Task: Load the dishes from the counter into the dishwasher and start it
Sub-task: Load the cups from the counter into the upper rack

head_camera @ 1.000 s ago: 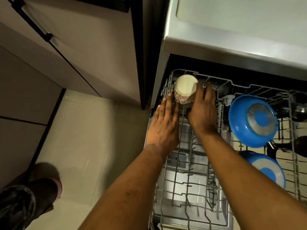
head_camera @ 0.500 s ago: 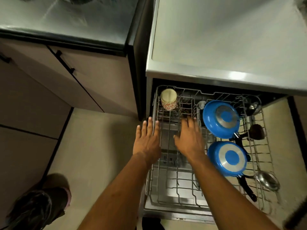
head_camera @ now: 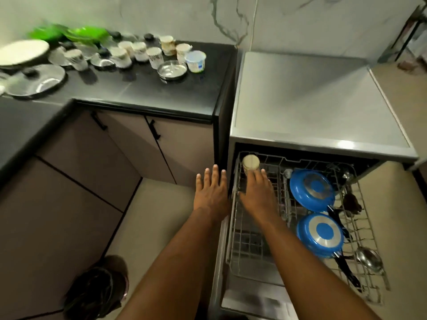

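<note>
Nearest me both hands are flat and hold nothing: my left hand (head_camera: 211,192) hangs over the floor just left of the pulled-out rack (head_camera: 254,257), my right hand (head_camera: 256,195) over the rack's left side. Its fingertips are at the upturned cup (head_camera: 250,163) in the far-left corner, touching or not I cannot tell, with blue pans (head_camera: 312,190) and a ladle (head_camera: 367,259) to the right. I judge this cup placed; next I'd reach far left to the dark surface (head_camera: 138,93), where more cups (head_camera: 154,57) and a steel plate (head_camera: 172,70) wait.
</note>
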`<state>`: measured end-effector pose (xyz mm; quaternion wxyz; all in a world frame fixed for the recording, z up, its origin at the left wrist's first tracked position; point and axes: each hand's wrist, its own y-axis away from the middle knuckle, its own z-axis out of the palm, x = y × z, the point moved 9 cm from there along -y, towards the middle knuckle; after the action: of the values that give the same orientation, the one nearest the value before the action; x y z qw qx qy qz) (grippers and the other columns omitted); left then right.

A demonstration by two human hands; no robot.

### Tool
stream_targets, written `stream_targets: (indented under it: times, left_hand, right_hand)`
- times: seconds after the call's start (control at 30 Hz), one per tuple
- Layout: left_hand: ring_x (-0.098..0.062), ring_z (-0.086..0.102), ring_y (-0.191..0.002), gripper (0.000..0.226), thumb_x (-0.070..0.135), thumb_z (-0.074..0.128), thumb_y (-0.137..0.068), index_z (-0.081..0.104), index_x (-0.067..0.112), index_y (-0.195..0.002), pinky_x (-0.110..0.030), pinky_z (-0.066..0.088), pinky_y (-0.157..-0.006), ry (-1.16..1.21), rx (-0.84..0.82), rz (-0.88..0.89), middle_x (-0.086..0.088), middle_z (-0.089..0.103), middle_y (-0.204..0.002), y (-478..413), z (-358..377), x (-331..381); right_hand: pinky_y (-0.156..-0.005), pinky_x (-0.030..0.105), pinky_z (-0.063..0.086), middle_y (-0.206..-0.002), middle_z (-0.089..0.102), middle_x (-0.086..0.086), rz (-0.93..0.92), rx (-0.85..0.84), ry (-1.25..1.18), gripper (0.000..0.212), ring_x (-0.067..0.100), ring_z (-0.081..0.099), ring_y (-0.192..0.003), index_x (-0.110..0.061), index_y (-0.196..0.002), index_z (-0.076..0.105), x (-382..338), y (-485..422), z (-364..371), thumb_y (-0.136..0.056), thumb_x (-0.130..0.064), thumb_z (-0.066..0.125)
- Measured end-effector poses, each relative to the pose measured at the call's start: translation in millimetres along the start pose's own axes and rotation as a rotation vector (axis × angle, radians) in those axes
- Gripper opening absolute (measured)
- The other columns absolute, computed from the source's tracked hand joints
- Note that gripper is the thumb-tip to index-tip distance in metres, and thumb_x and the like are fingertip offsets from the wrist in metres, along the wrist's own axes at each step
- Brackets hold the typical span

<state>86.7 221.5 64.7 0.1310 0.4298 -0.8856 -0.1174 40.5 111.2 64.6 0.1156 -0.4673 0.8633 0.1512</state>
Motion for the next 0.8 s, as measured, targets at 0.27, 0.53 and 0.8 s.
stream_targets:
  times: [0.27, 0.53, 0.8]
  left_hand:
    - [-0.034, -0.013, -0.151, 0.082, 0.031, 0.045, -0.097, -0.007, 0.011, -0.158, -0.054, -0.005, -0.121, 0.008, 0.135, -0.090, -0.014, -0.013, -0.165, 11.4, -69.9, -91.4]
    - [-0.035, -0.011, -0.151, 0.079, 0.025, 0.043, -0.097, -0.005, 0.012, -0.158, -0.054, -0.007, -0.121, -0.034, 0.232, -0.172, -0.013, -0.011, -0.165, 15.4, -124.8, -249.2]
    - [-0.034, -0.014, -0.151, 0.079, 0.023, 0.044, -0.098, -0.006, 0.014, -0.158, -0.053, -0.008, -0.121, -0.038, 0.235, -0.182, -0.012, -0.013, -0.165, 2.4, -155.8, -348.2]
  right_hand:
    - [-0.120, 0.041, 0.016, -0.159, 0.022, 0.010, -0.140, 0.071, 0.094, 0.073, 0.027, 0.009, -0.150, -0.010, -0.151, 0.026, -102.6, -24.1, -31.8, -0.091, -0.035, 0.059]
    - [-0.121, 0.040, 0.014, -0.161, 0.014, 0.010, -0.201, 0.183, 0.048, 0.076, 0.026, 0.005, -0.150, -0.011, -0.153, 0.019, -246.3, -50.2, -35.4, -0.093, -0.037, 0.057]
    - [-0.122, 0.037, 0.006, -0.163, 0.007, 0.007, -0.190, 0.167, 0.015, 0.076, 0.023, -0.001, -0.151, -0.014, -0.155, 0.014, -333.7, -74.9, -9.0, -0.095, -0.036, 0.055]
